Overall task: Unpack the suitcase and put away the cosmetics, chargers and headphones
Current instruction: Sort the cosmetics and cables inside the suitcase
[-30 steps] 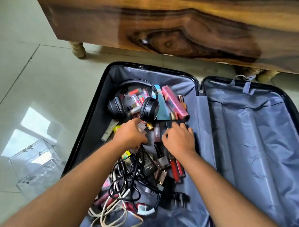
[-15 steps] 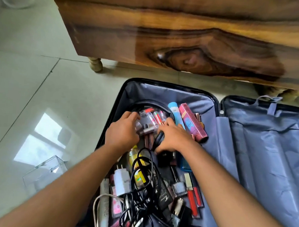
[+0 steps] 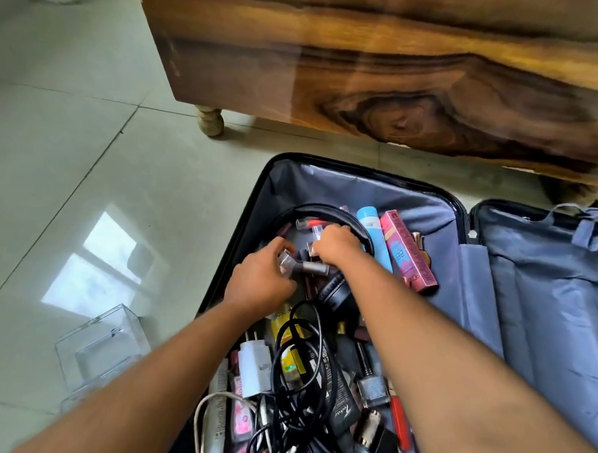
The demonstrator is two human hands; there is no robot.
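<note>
An open black suitcase [image 3: 246, 217] with grey lining lies on the floor, its left half full of cosmetics, cables and black headphones [image 3: 336, 291]. My left hand [image 3: 261, 279] is closed around several small lipstick tubes [image 3: 308, 267] near the headband. Just beyond it, my right hand [image 3: 338, 245] pinches more small tubes over the headband. A white charger [image 3: 255, 368] and tangled black cables [image 3: 304, 380] lie nearer me. A blue tube [image 3: 372, 233] and a pink box [image 3: 409, 255] rest at the far right of the pile.
Two clear plastic boxes [image 3: 100, 351] stand on the tiled floor left of the suitcase. A wooden cabinet [image 3: 400, 76] on turned legs [image 3: 210, 121] stands just beyond it. The suitcase's right half [image 3: 544, 305] holds only grey lining.
Both hands reached from the middle of the pile to its far end and gathered small tubes by the headphone band. The view shifted left.
</note>
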